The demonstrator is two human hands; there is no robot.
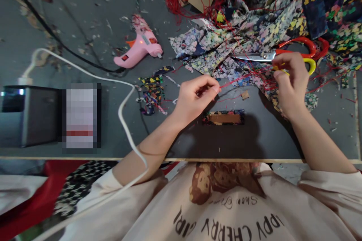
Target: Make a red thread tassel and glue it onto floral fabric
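Observation:
My left hand pinches a red thread between thumb and fingertips; the thread runs right towards the tangle near my other hand. My right hand is closed, with thumb and forefinger close together beside a yellow handle; what it grips is too small to make out. Just above it lie red-handled scissors, blades pointing left over the fabric. Between and below my hands, a small rectangular piece with patterned fabric edges and a brown centre lies flat on the grey table.
Floral fabric and tangled red threads spread across the upper right. A pink glue gun, fabric scraps, a dark box and a blurred-out phone are at left. A white cable crosses my left arm.

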